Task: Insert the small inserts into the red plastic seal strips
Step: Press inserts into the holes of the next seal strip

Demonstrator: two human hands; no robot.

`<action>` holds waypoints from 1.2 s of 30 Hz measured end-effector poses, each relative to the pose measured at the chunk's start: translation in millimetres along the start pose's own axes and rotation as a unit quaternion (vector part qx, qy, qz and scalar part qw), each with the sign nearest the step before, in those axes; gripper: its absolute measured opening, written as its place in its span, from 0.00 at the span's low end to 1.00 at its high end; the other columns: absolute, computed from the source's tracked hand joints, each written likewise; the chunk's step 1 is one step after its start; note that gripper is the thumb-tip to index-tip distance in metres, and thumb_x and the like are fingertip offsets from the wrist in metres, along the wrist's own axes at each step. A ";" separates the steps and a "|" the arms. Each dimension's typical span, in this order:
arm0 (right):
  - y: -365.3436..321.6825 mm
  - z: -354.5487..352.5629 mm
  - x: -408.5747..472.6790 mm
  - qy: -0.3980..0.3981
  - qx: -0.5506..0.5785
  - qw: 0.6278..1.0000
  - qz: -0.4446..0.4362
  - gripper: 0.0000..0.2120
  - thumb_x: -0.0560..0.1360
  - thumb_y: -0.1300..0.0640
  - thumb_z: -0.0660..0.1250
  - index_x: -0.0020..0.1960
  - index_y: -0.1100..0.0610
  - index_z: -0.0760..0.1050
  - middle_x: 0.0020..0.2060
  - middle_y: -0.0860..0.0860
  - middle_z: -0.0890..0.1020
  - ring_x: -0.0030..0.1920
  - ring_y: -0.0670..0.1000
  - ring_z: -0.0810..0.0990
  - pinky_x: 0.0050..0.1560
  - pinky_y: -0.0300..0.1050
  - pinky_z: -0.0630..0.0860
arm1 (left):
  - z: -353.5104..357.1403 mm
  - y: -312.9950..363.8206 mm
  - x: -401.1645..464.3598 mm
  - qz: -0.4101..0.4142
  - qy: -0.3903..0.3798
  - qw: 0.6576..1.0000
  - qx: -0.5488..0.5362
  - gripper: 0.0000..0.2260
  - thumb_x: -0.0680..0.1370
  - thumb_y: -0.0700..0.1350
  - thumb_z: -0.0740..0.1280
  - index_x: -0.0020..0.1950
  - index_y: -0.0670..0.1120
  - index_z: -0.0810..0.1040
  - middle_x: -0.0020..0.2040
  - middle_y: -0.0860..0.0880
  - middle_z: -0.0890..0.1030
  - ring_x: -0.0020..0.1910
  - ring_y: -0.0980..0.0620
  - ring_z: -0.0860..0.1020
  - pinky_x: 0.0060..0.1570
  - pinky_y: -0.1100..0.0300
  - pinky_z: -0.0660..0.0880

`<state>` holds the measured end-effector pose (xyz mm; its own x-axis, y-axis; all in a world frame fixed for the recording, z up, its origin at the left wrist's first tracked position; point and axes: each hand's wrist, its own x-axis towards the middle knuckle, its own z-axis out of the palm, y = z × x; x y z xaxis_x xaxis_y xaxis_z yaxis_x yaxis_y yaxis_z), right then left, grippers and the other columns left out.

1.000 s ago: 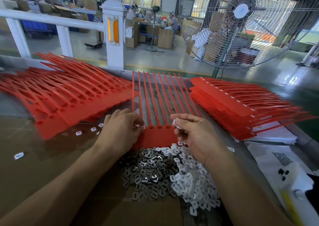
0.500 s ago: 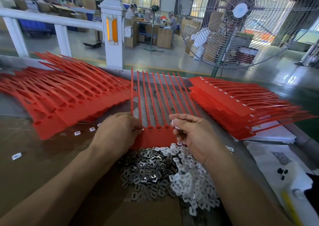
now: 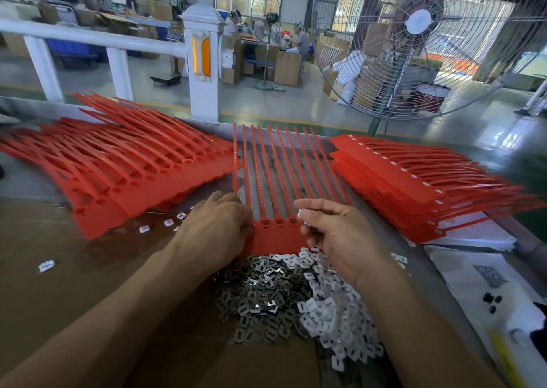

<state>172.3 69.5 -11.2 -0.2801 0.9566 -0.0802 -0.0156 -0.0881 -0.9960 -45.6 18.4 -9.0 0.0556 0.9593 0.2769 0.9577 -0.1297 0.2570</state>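
A flat comb of red plastic seal strips (image 3: 276, 180) lies in the middle of the brown cardboard-covered surface (image 3: 59, 284), its thin tails fanning away from the person and its joined head band nearest them. Along that band sits a row of small square sockets; three show between the hands, each with something pale in it.

The left hand (image 3: 216, 227) rests knuckles-up on the left end of the band, fingers curled down over it, their tips hidden. The right hand (image 3: 334, 233) hovers at the right end, its thumb and forefinger pinching a small white plastic insert (image 3: 302, 213) just above the band.

No bin or tray holds the parts. They lie loose in a heap just in front of the strips: dull grey metal clips (image 3: 260, 296) on the left, white plastic inserts (image 3: 334, 313) on the right, touching the near edge of the band. A few stray white pieces (image 3: 144, 228) lie to the left.

A stack of red strip combs with open sockets (image 3: 118, 177) sits to the left, another stack with white-filled sockets (image 3: 420, 189) to the right.
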 end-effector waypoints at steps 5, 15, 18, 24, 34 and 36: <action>-2.3 -0.6 -2.6 -0.011 0.021 1.000 -0.009 0.09 0.78 0.66 0.71 0.48 0.55 0.88 0.38 0.55 0.83 0.36 0.50 0.78 0.33 0.41 0.75 | 3.6 -1.9 -3.0 -0.007 0.033 0.999 -0.041 0.05 0.78 0.50 0.70 0.54 0.55 0.83 0.53 0.57 0.78 0.59 0.52 0.74 0.61 0.51 0.72; 0.8 1.8 -0.9 -0.025 0.033 0.999 -0.010 0.07 0.77 0.64 0.74 0.49 0.54 0.88 0.41 0.56 0.86 0.34 0.49 0.79 0.32 0.40 0.75 | 1.3 2.9 -4.1 0.033 0.141 0.976 -0.160 0.08 0.74 0.44 0.75 0.51 0.53 0.81 0.47 0.59 0.79 0.47 0.60 0.76 0.49 0.59 0.75; 4.2 3.0 1.4 -0.025 0.014 1.000 -0.011 0.06 0.76 0.63 0.75 0.49 0.53 0.87 0.40 0.56 0.86 0.34 0.50 0.79 0.32 0.40 0.75 | 3.2 13.2 -3.8 0.082 0.136 0.967 -0.199 0.10 0.75 0.44 0.76 0.53 0.52 0.80 0.46 0.59 0.79 0.45 0.59 0.77 0.47 0.57 0.76; 7.0 6.5 1.9 -0.044 -0.001 0.999 -0.022 0.04 0.75 0.60 0.76 0.48 0.52 0.88 0.34 0.54 0.82 0.32 0.50 0.77 0.32 0.41 0.75 | 8.8 24.6 -5.3 0.118 0.130 0.963 -0.205 0.09 0.74 0.50 0.76 0.52 0.54 0.80 0.47 0.60 0.79 0.46 0.59 0.78 0.51 0.51 0.75; 4.4 8.7 -2.0 -0.078 0.006 0.997 -0.013 0.07 0.79 0.63 0.72 0.52 0.55 0.88 0.39 0.58 0.84 0.39 0.55 0.79 0.35 0.42 0.76 | 3.8 26.9 -5.8 0.103 0.155 0.965 -0.185 0.04 0.78 0.51 0.71 0.49 0.51 0.82 0.43 0.58 0.80 0.45 0.57 0.78 0.52 0.49 0.74; 4.4 10.0 -2.0 -0.076 0.009 0.997 -0.013 0.06 0.79 0.62 0.72 0.51 0.55 0.88 0.37 0.57 0.84 0.38 0.54 0.79 0.34 0.42 0.76 | 3.9 28.3 -5.5 0.098 0.164 0.962 -0.196 0.04 0.79 0.50 0.71 0.48 0.51 0.82 0.43 0.57 0.81 0.45 0.56 0.78 0.50 0.50 0.75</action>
<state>163.2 64.5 -15.1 -0.4211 0.9059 -0.0457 -0.0409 -0.0694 -0.9968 -17.7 10.5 -6.9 0.0713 0.7845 0.6160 0.7543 -0.4465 0.4813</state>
